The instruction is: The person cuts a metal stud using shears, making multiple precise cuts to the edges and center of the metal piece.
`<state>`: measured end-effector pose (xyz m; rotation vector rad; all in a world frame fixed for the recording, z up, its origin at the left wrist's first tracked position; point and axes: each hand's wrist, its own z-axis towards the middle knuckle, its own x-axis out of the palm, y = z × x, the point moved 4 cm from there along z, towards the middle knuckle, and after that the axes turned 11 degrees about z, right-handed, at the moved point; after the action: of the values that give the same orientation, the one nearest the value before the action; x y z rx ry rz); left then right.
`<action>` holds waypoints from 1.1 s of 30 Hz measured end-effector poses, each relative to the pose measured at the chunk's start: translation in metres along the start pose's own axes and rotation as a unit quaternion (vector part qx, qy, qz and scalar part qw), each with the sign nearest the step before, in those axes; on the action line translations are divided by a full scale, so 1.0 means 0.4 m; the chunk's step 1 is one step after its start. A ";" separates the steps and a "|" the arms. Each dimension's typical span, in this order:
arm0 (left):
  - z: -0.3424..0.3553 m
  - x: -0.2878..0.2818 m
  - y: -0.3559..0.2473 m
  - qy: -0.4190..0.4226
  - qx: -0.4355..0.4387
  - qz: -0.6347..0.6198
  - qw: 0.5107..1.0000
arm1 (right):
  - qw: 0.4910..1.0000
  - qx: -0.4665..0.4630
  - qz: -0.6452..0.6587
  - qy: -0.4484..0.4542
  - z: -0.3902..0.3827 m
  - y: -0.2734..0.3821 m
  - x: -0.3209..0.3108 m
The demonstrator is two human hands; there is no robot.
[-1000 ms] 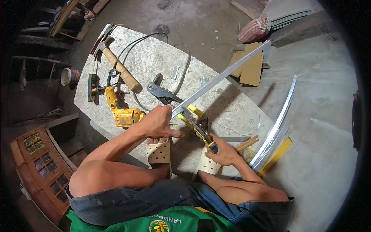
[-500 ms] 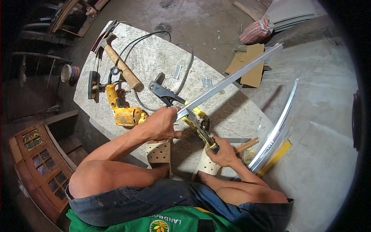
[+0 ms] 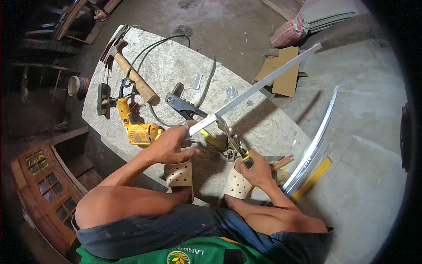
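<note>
My left hand [image 3: 172, 143] is closed around the near end of a long, pale metal channel [image 3: 259, 87], which slants up to the far right. My right hand [image 3: 256, 169] grips the black-and-yellow handles of metal snips [image 3: 237, 144]. The jaws of the snips meet the channel a short way from my left hand; whether they bite into it is hard to see. Just beyond my hands, a black-handled hand tool [image 3: 187, 104] rests on the pale board. A yellow-green object [image 3: 210, 138] lies below the channel, partly hidden.
On the board [image 3: 176, 57] lie a yellow corded drill [image 3: 141, 133], a wooden-handled hammer [image 3: 136, 78] and small metal offcuts [image 3: 198, 81]. Curved metal strips [image 3: 312, 152] and a yellow bar [image 3: 311, 179] are at right. Cardboard [image 3: 286, 72] and a red-white sack [image 3: 289, 31] lie beyond.
My left hand and the channel's near end have shifted slightly left. The snips now meet the channel farther from that end.
</note>
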<state>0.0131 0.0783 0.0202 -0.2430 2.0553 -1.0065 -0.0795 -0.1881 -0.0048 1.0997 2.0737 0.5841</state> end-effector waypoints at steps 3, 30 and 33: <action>0.011 0.016 0.046 -0.031 -0.082 -0.001 0.996 | 0.999 -0.026 -0.030 0.028 0.002 0.040 -0.020; 0.017 0.021 0.093 0.150 -0.234 -0.399 0.874 | 0.977 -0.021 0.027 0.212 -0.050 -0.013 0.012; 0.018 0.027 0.099 0.154 -0.232 -0.364 0.889 | 0.977 -0.024 0.012 0.212 -0.050 -0.017 0.015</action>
<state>0.0183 0.0952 -0.0175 -1.2509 2.5437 -0.9899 -0.1004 -0.1877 0.0014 1.0417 2.3917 0.9428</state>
